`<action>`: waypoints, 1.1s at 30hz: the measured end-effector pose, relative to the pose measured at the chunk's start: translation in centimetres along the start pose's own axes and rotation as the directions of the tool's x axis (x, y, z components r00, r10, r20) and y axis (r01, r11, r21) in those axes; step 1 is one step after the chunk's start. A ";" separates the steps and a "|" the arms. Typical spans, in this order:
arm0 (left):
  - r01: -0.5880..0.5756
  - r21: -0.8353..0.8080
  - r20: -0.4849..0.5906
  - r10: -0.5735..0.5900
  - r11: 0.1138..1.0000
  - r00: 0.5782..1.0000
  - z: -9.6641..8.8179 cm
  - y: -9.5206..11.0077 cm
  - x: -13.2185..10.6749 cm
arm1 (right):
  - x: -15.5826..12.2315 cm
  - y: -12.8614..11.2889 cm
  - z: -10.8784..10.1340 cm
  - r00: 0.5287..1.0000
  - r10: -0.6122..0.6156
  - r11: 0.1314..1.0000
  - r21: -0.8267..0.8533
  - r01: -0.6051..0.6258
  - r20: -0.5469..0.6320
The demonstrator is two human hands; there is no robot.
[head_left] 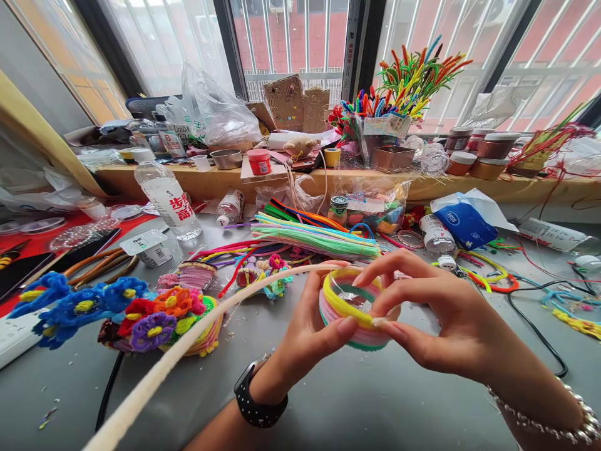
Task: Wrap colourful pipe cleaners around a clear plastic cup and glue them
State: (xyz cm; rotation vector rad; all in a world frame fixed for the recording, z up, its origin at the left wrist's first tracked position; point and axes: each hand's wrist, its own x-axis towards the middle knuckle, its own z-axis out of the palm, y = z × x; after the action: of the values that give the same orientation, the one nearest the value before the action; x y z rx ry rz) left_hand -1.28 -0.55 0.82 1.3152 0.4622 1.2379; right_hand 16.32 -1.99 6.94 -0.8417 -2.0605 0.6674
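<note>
A small round clear cup is wound with pipe cleaners in yellow, pink and green, the yellow ones at the rim. My left hand is closed around its left side, thumb on the yellow band. From the right, my right hand pinches the rim, its thumb and fingertips on the yellow winding. A long cream pipe cleaner runs from the cup's top toward the lower left, close to the camera. Its end at the cup is partly hidden by my fingers.
Fuzzy flowers and a water bottle stand at the left. Behind the cup lies a bundle of pipe cleaners. A blue tissue pack, a lying bottle and a black cable are at the right.
</note>
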 end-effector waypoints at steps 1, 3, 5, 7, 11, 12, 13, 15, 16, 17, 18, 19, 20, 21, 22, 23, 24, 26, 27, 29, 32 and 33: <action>0.006 -0.002 0.002 -0.006 1.000 1.000 0.0 0.0 0.0 | 0.0 0.0 0.0 1.000 0.000 1.000 0.001 0.000 -0.002; 0.010 -0.003 0.008 -0.010 1.000 1.000 0.0 0.0 0.0 | -0.1 -0.1 0.1 1.000 -0.002 1.000 0.000 0.002 -0.007; 0.003 -0.006 0.014 -0.003 1.000 1.000 0.0 -0.1 0.0 | -0.1 -0.1 0.1 1.000 0.000 1.000 -0.005 0.000 -0.011; -0.004 -0.010 0.014 0.004 1.000 1.000 0.0 -0.1 0.0 | -0.1 -0.2 0.1 1.000 0.002 1.000 -0.012 -0.002 -0.011; -0.006 -0.012 0.006 0.006 1.000 1.000 0.1 -0.1 0.0 | -0.1 -0.3 0.0 1.000 0.007 1.000 -0.015 -0.007 -0.017; -0.008 -0.011 0.009 0.008 1.000 1.000 0.1 -0.1 0.0 | -0.1 -0.3 0.0 1.000 0.010 1.000 -0.016 -0.010 -0.018; -0.007 -0.011 0.014 0.007 1.000 1.000 0.1 -0.1 0.0 | -0.1 -0.3 0.0 1.000 0.012 1.000 -0.017 -0.012 -0.016; -0.010 -0.013 0.023 0.010 1.000 1.000 0.1 -0.1 -0.1 | -0.1 -0.3 0.0 1.000 0.015 1.000 -0.021 -0.016 -0.013; -0.014 -0.013 0.024 0.014 1.000 1.000 0.1 -0.1 -0.1 | -0.1 -0.3 0.0 1.000 0.015 1.000 -0.023 -0.015 -0.013; -0.018 -0.012 0.025 0.019 1.000 1.000 0.0 -0.1 -0.1 | -0.1 -0.2 0.0 1.000 0.014 1.000 -0.025 -0.014 -0.013; -0.023 -0.012 0.027 0.024 1.000 0.999 0.0 -0.1 -0.1 | -0.1 -0.2 0.0 1.000 0.013 1.000 -0.027 -0.013 -0.012; -0.026 -0.013 0.030 0.026 1.000 0.999 0.0 -0.1 -0.1 | -0.1 -0.2 0.0 1.000 0.008 1.000 -0.028 -0.008 -0.008; -0.026 -0.014 0.031 0.027 1.000 0.999 0.0 -0.1 -0.1 | -0.1 -0.1 -0.1 1.000 0.004 1.000 -0.030 -0.004 -0.001; -0.023 -0.010 0.029 0.024 1.000 0.999 0.0 -0.1 -0.1 | 0.0 -0.1 -0.1 1.000 0.001 0.999 -0.033 -0.001 0.006; -0.022 -0.003 0.021 0.023 1.000 1.000 0.0 0.0 -0.1 | 0.0 0.0 -0.1 1.000 0.001 0.999 -0.034 0.000 0.009; -0.022 0.006 0.009 0.022 1.000 1.000 0.1 0.0 -0.1 | 0.0 0.0 -0.2 1.000 -0.001 0.999 -0.033 0.001 0.013; -0.023 0.017 -0.003 0.023 1.000 1.000 0.1 0.1 -0.1 | 0.0 0.0 -0.2 1.000 -0.004 1.000 -0.031 0.004 0.014; -0.026 0.030 -0.019 0.026 0.999 0.999 0.2 0.1 0.0 | 0.0 0.0 -0.2 1.000 -0.008 1.000 -0.023 0.008 0.014; -0.027 0.029 -0.017 0.027 0.999 0.999 0.2 0.1 0.0 | 0.0 0.0 -0.2 1.000 -0.013 1.000 -0.021 0.013 0.016; -0.025 0.023 -0.010 0.025 0.999 1.000 0.2 0.1 0.0 | 0.0 0.0 -0.2 1.000 -0.019 1.000 -0.019 0.020 0.023; -0.036 0.019 -0.001 0.036 0.999 0.999 0.2 0.0 -0.1 | 0.0 0.0 -0.2 0.999 -0.026 0.999 -0.023 0.026 0.028; -0.039 0.018 0.002 0.039 0.999 0.999 0.2 0.0 -0.1 | 0.0 0.0 -0.2 0.999 -0.027 0.999 -0.025 0.028 0.027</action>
State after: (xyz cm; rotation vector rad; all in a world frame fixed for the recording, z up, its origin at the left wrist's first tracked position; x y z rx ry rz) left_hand -1.13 -0.69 0.84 1.3464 0.4496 1.2677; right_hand 16.51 -1.96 7.07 -0.8216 -2.1047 0.6421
